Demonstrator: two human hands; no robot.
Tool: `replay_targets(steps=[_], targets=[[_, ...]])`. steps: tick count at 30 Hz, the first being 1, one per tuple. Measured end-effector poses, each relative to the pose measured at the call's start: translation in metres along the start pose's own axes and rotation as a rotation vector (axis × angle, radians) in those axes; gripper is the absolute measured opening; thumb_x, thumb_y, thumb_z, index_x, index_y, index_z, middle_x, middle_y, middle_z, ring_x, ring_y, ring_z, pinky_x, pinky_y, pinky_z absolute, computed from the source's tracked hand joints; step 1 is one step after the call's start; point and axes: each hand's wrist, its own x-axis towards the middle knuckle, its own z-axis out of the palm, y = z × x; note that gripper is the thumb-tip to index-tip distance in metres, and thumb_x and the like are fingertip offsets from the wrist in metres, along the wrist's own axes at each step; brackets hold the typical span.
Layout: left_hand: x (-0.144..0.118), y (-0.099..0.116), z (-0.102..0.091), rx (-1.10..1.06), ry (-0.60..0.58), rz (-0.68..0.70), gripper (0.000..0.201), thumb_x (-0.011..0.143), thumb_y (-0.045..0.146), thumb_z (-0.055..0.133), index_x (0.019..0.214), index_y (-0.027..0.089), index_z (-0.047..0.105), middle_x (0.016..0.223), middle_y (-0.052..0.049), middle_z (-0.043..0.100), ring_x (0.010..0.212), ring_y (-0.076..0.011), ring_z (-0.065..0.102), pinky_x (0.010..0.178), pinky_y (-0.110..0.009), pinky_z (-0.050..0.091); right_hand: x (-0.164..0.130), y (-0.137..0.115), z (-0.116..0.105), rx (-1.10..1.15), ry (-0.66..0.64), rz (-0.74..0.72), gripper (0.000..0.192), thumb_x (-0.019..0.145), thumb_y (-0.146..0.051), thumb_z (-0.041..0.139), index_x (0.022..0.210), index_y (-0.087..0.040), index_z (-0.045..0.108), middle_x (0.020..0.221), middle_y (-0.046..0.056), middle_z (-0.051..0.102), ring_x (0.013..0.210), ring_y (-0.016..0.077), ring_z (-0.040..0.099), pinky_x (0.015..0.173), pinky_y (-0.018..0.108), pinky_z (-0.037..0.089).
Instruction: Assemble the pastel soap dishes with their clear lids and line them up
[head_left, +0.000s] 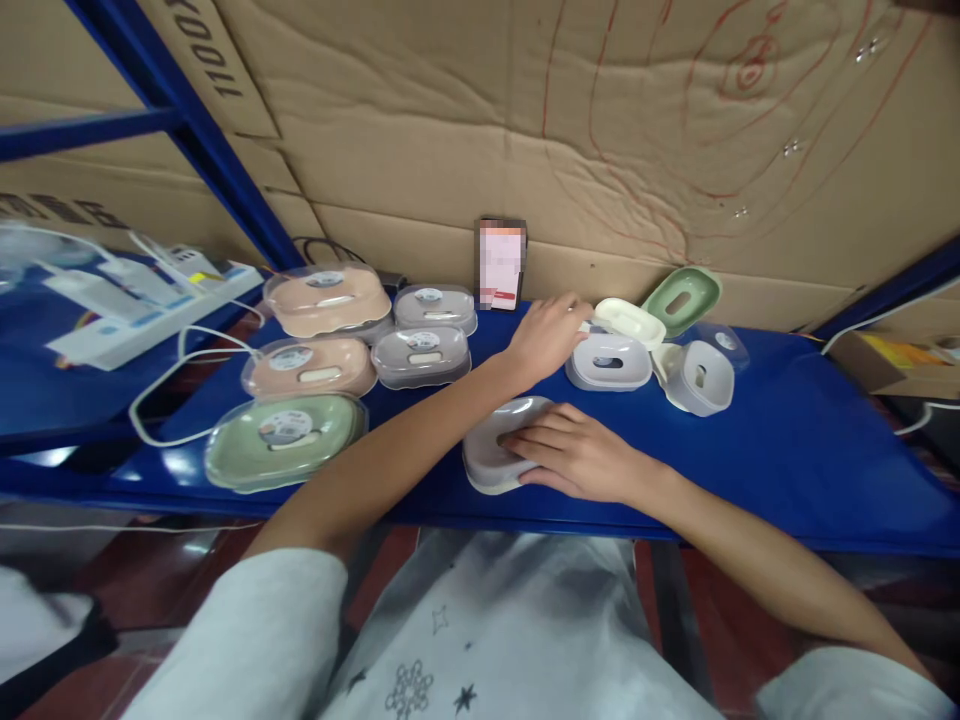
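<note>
My left hand (pixel 551 338) reaches across to the right, fingers curled at the left corner of a pale grey plastic box (pixel 630 380) with an oval slot. What its fingertips pinch, if anything, is hidden. Close to the table's front edge, my right hand (pixel 581 458) grips a grey plastic box (pixel 487 455), fingers over its top and thumb along the near side. Behind the pale grey box lie a cream oval part (pixel 630 322) and a green slotted part (pixel 682 302). Another pale grey slotted piece (pixel 712 385) stands on its side at the right.
Labelled boxes under clear covers stand at the left: peach (pixel 326 300), grey (pixel 424 357) and green (pixel 281 440). A phone (pixel 500 265) leans on the cardboard wall (pixel 420 150). A power strip (pixel 157 315) with white cables lies farther left on the blue table (pixel 795 460).
</note>
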Motion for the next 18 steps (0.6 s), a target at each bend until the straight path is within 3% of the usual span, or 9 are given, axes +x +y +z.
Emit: replay_targets(steps=[2, 4, 8, 9, 11, 14, 16, 18], targets=[[0.001, -0.004, 0.002, -0.027, -0.008, 0.018, 0.032, 0.102, 0.014, 0.066, 0.134, 0.017, 0.066, 0.140, -0.014, 0.068, 0.130, -0.0276, 0.067, 0.112, -0.043, 0.052, -0.001, 0.003, -0.004, -0.033, 0.041, -0.017, 0.040, 0.113, -0.042, 0.051, 0.139, -0.016, 0.068, 0.126, 0.009, 0.080, 0.117, 0.0221, 0.072, 0.103, 0.039, 0.050], [-0.013, -0.006, -0.010, -0.095, 0.053, 0.044, 0.033, 0.107, 0.016, 0.057, 0.139, 0.019, 0.062, 0.144, -0.013, 0.065, 0.134, -0.0248, 0.064, 0.116, -0.042, 0.050, -0.003, 0.009, -0.009, -0.100, 0.105, -0.027, 0.038, 0.113, -0.040, 0.051, 0.133, -0.013, 0.070, 0.122, 0.009, 0.081, 0.112, 0.0229, 0.072, 0.102, 0.039, 0.050], [-0.079, 0.005, -0.057, -0.252, 0.276, 0.063, 0.024, 0.113, 0.026, 0.044, 0.127, 0.020, 0.063, 0.129, -0.009, 0.069, 0.125, -0.0215, 0.065, 0.112, -0.039, 0.050, -0.018, 0.038, -0.028, -0.321, 0.190, 0.147, 0.035, 0.111, -0.038, 0.056, 0.134, -0.015, 0.070, 0.124, 0.012, 0.080, 0.112, 0.0269, 0.072, 0.105, 0.045, 0.045], [-0.099, 0.009, -0.065, -0.236, 0.261, 0.035, 0.022, 0.114, 0.029, 0.045, 0.121, 0.021, 0.064, 0.122, -0.008, 0.070, 0.119, -0.0216, 0.066, 0.108, -0.038, 0.052, -0.023, 0.048, -0.033, -0.366, 0.196, 0.236, 0.035, 0.111, -0.037, 0.056, 0.137, -0.017, 0.068, 0.129, 0.012, 0.079, 0.116, 0.0284, 0.071, 0.108, 0.048, 0.043], [-0.136, 0.016, -0.070, -0.139, 0.114, 0.035, 0.021, 0.110, 0.040, 0.057, 0.120, 0.023, 0.065, 0.120, -0.007, 0.071, 0.115, -0.0254, 0.067, 0.104, -0.043, 0.053, -0.036, 0.069, -0.041, -0.422, 0.205, 0.437, 0.037, 0.111, -0.033, 0.052, 0.144, -0.021, 0.064, 0.144, 0.013, 0.072, 0.129, 0.0322, 0.066, 0.114, 0.055, 0.038], [-0.173, 0.018, -0.053, 0.017, -0.171, 0.052, 0.030, 0.102, 0.043, 0.072, 0.124, 0.023, 0.067, 0.128, -0.010, 0.071, 0.117, -0.0313, 0.067, 0.100, -0.048, 0.053, -0.049, 0.089, -0.049, -0.423, 0.254, 0.633, 0.041, 0.111, -0.030, 0.046, 0.149, -0.023, 0.062, 0.157, 0.015, 0.061, 0.143, 0.0370, 0.056, 0.118, 0.061, 0.034], [-0.179, 0.015, -0.037, 0.032, -0.245, 0.064, 0.018, 0.103, 0.035, 0.071, 0.115, 0.022, 0.069, 0.128, -0.010, 0.072, 0.116, -0.0302, 0.068, 0.100, -0.048, 0.054, -0.048, 0.086, -0.049, -0.334, 0.288, 0.607, 0.041, 0.111, -0.035, 0.048, 0.148, -0.024, 0.063, 0.155, 0.014, 0.063, 0.143, 0.0361, 0.056, 0.118, 0.059, 0.037], [-0.174, 0.010, -0.027, 0.034, -0.176, 0.060, 0.011, 0.106, 0.031, 0.067, 0.105, 0.020, 0.069, 0.127, -0.010, 0.072, 0.116, -0.0293, 0.069, 0.104, -0.048, 0.054, -0.039, 0.070, -0.044, -0.184, 0.255, 0.455, 0.042, 0.109, -0.044, 0.057, 0.146, -0.025, 0.064, 0.151, 0.012, 0.067, 0.141, 0.0328, 0.059, 0.117, 0.054, 0.040]])
